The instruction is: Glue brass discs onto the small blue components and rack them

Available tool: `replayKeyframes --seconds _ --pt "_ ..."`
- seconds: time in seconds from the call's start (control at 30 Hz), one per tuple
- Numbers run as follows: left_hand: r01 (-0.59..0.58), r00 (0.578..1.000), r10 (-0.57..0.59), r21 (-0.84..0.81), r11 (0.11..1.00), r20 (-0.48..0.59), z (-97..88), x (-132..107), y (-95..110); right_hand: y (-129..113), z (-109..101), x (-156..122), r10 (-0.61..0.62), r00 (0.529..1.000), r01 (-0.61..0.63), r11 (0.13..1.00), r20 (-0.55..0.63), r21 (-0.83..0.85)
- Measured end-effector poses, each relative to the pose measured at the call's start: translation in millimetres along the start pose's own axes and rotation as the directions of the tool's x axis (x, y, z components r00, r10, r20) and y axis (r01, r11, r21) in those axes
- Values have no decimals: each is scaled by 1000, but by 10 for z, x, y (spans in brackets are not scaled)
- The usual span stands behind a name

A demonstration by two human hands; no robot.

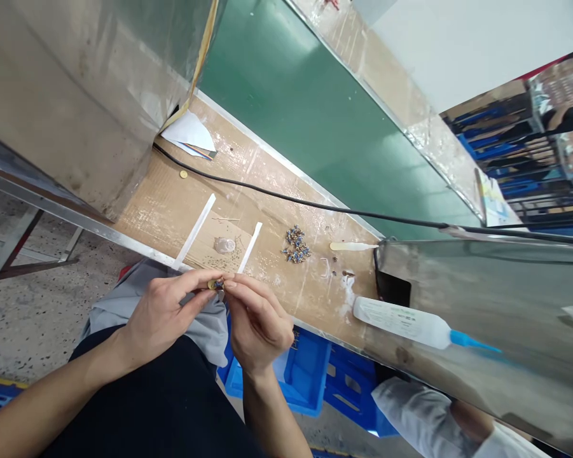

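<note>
My left hand and my right hand meet at the bench's front edge. Between their fingertips is a small brass-coloured part with a dark bluish piece at its right side; its exact kind is too small to tell. The left thumb and index finger grip the brass side. My right fingers are pinched at the other side, hiding some of it. Just beyond the hands lies a cardboard patch with a small clear lump and scattered tiny bits. A pile of small blue-and-brass parts sits to the right.
A black cable crosses the cardboard-covered bench. Rightward are a white bottle with blue nozzle and a pale flat stick. Below the edge stands a blue bin. Another person's sleeve shows at lower right.
</note>
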State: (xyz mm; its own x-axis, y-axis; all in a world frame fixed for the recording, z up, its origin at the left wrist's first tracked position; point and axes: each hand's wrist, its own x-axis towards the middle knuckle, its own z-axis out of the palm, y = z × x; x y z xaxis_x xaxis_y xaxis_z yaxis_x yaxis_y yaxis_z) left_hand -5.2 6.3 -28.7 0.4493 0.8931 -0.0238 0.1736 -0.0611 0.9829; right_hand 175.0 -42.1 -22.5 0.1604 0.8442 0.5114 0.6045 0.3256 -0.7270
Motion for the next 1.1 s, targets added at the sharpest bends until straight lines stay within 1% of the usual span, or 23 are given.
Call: replayKeyframes --seconds 0.1,0.27,0.37,0.53,0.7,0.83,0.9,1.0,1.1 --pt "-29 1000 30 33 999 -3 -4 0 24 6 -14 -2 -61 998 61 998 19 -18" --pt "-88 996 88 165 982 12 -25 -21 76 27 -46 -24 -164 985 166 986 62 -29" --pt "-111 994 105 196 974 39 -35 -33 107 40 -64 -44 -191 979 194 980 70 -42" --pt "-131 991 123 230 964 47 -36 -38 142 45 -89 -65 -228 970 235 969 86 -71" --pt "-105 994 95 191 976 60 -25 -52 170 55 -113 -97 -255 964 261 961 77 -94" --pt "-43 997 34 142 989 66 -31 -72 209 56 -110 -144 -303 952 305 943 39 -136" --pt "-30 998 23 115 993 63 -36 -80 226 46 -102 -169 -334 943 332 931 15 -154" --pt "-50 999 48 105 993 25 -33 -85 237 21 -93 -204 -354 935 350 923 2 -160" --pt "-97 994 101 127 987 -28 -12 -76 233 4 -93 -230 -343 939 341 926 17 -161"
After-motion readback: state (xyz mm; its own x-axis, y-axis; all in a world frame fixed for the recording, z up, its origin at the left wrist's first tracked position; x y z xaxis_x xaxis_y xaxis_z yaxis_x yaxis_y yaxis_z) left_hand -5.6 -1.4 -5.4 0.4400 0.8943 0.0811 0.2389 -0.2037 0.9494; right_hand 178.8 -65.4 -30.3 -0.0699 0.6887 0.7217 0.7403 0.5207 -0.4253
